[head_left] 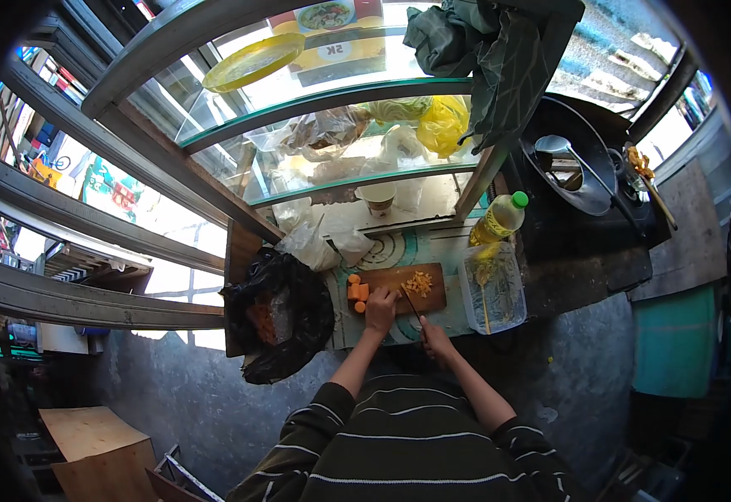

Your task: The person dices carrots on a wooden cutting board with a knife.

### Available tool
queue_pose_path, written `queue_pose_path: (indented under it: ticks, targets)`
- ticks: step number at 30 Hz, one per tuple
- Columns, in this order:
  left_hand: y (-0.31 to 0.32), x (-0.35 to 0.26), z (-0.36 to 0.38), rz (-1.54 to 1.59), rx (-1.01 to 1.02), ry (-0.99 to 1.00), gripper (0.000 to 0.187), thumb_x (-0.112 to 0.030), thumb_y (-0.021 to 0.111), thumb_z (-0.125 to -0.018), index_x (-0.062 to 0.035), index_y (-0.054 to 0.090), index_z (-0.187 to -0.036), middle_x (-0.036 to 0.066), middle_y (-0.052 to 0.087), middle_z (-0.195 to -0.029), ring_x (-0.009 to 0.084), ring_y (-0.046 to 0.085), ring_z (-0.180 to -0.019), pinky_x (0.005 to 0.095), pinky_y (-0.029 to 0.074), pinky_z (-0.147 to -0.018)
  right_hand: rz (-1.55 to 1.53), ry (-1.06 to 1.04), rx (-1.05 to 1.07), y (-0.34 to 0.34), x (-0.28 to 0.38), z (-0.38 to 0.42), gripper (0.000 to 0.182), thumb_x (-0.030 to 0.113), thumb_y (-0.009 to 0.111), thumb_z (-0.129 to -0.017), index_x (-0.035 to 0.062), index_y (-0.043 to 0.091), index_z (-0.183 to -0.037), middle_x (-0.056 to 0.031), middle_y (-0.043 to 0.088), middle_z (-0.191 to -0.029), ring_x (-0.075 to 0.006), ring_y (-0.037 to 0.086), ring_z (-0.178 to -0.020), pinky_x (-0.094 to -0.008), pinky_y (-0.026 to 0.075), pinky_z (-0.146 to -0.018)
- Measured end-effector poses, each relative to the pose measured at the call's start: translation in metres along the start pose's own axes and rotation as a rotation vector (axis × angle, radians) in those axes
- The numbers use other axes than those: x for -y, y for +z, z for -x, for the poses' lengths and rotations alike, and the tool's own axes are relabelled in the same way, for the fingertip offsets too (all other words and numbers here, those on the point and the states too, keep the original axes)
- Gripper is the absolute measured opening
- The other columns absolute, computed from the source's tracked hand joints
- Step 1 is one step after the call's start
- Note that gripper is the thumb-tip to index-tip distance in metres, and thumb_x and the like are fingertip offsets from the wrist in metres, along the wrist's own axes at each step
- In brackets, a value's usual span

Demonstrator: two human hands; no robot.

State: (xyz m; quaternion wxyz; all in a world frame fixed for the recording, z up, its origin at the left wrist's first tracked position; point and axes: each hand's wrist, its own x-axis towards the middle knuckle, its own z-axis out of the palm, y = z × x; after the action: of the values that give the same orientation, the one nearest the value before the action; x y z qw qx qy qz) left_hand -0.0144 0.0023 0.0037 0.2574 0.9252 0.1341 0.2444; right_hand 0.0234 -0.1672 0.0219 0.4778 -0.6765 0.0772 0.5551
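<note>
A wooden cutting board (432, 299) lies on the counter, with orange carrot chunks (358, 292) at its left end and a small heap of diced carrot (418, 284) on its right half. My left hand (380, 309) rests on the board between the chunks and the diced heap, its fingers bent together over a piece that they mostly hide. In my right hand (437, 341) is the handle of a knife (411, 307). The blade points up and left onto the board, its tip by the diced carrot and close to my left fingertips.
A black plastic bag (311, 309) stands left of the board. To the right are a clear plastic container (512, 293) with a spoon and a green-capped oil bottle (499, 219). A glass case (332, 99) rises behind; a wok (587, 142) sits on the stove at right.
</note>
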Motion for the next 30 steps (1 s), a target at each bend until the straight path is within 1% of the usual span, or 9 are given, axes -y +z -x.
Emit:
queue_pose_path:
  ticks: [4,6,10,12,15,22,25,27,30]
  targets:
    - [0.004,0.007,0.002,-0.018,0.001,0.022,0.007,-0.007,0.06,-0.068,-0.0022,0.059,-0.072,0.011,0.05,-0.068,0.0277,0.052,-0.065,0.0368,0.042,-0.057,0.095,-0.079,-0.05,0.008,0.002,0.004,0.054,0.056,0.036,-0.085,0.0089,0.043,-0.061,0.0008,0.038,-0.048,-0.0106,0.035,-0.036,-0.025,0.027,-0.034]
    - [0.005,0.007,0.002,-0.015,-0.008,0.03,0.007,-0.007,0.06,-0.067,-0.0021,0.059,-0.072,0.011,0.05,-0.068,0.0277,0.052,-0.065,0.0368,0.043,-0.057,0.096,-0.099,-0.061,0.011,0.002,0.006,0.052,0.057,0.035,-0.086,0.0115,0.039,-0.062,0.0034,0.032,-0.049,-0.0081,0.027,-0.038,-0.0229,0.02,-0.036]
    - [0.004,0.006,0.002,-0.011,-0.014,0.024,0.006,-0.006,0.06,-0.067,-0.0025,0.059,-0.072,0.011,0.05,-0.068,0.0278,0.052,-0.065,0.0367,0.043,-0.058,0.096,-0.077,-0.055,0.011,0.004,0.007,0.051,0.056,0.035,-0.086,0.0111,0.039,-0.062,0.0026,0.033,-0.05,-0.0085,0.028,-0.039,-0.0229,0.021,-0.036]
    - [0.005,0.008,0.002,-0.001,-0.016,0.023,0.006,-0.006,0.06,-0.067,-0.0027,0.06,-0.072,0.011,0.05,-0.068,0.0278,0.053,-0.066,0.0367,0.043,-0.058,0.124,-0.107,-0.047,0.01,0.004,0.007,0.051,0.056,0.035,-0.086,0.011,0.039,-0.062,0.0025,0.034,-0.05,-0.0088,0.028,-0.039,-0.0229,0.022,-0.036]
    - [0.006,0.009,0.003,-0.002,-0.008,0.028,0.008,-0.005,0.059,-0.066,-0.0031,0.061,-0.074,0.011,0.05,-0.068,0.0277,0.053,-0.066,0.0362,0.043,-0.058,0.131,-0.098,-0.054,0.01,0.005,0.007,0.051,0.056,0.034,-0.086,0.011,0.039,-0.062,0.0024,0.034,-0.05,-0.0089,0.028,-0.039,-0.0229,0.022,-0.036]
    - [0.002,0.006,0.002,-0.019,-0.001,0.033,0.01,-0.003,0.058,-0.065,-0.0024,0.061,-0.074,0.011,0.051,-0.068,0.0276,0.053,-0.066,0.0358,0.044,-0.059,0.12,-0.066,-0.035,0.01,0.012,0.011,0.051,0.056,0.035,-0.086,0.0113,0.039,-0.061,0.0028,0.033,-0.049,-0.009,0.028,-0.039,-0.0234,0.022,-0.036]
    - [0.003,0.006,0.002,-0.006,-0.001,0.031,0.01,-0.003,0.058,-0.065,-0.0019,0.061,-0.074,0.011,0.051,-0.068,0.0277,0.054,-0.066,0.0356,0.044,-0.058,0.152,-0.086,-0.026,0.009,0.01,0.004,0.052,0.056,0.035,-0.086,0.0114,0.038,-0.06,0.0031,0.032,-0.048,-0.0091,0.029,-0.038,-0.0233,0.022,-0.036]
    - [0.002,0.005,0.001,0.001,0.0,0.03,0.009,-0.003,0.058,-0.066,-0.0017,0.061,-0.075,0.011,0.051,-0.068,0.0278,0.054,-0.065,0.0355,0.044,-0.058,0.216,-0.126,-0.068,0.01,0.01,0.0,0.053,0.057,0.036,-0.085,0.0115,0.038,-0.059,0.0031,0.032,-0.048,-0.009,0.03,-0.038,-0.0231,0.023,-0.036]
    - [0.002,0.001,0.002,0.0,-0.028,0.012,0.009,-0.004,0.059,-0.067,-0.0013,0.061,-0.075,0.011,0.052,-0.067,0.0278,0.054,-0.065,0.0354,0.044,-0.058,0.215,-0.154,-0.074,0.011,0.011,-0.001,0.053,0.058,0.037,-0.084,0.0114,0.039,-0.059,0.0029,0.034,-0.048,-0.0087,0.03,-0.038,-0.023,0.023,-0.036]
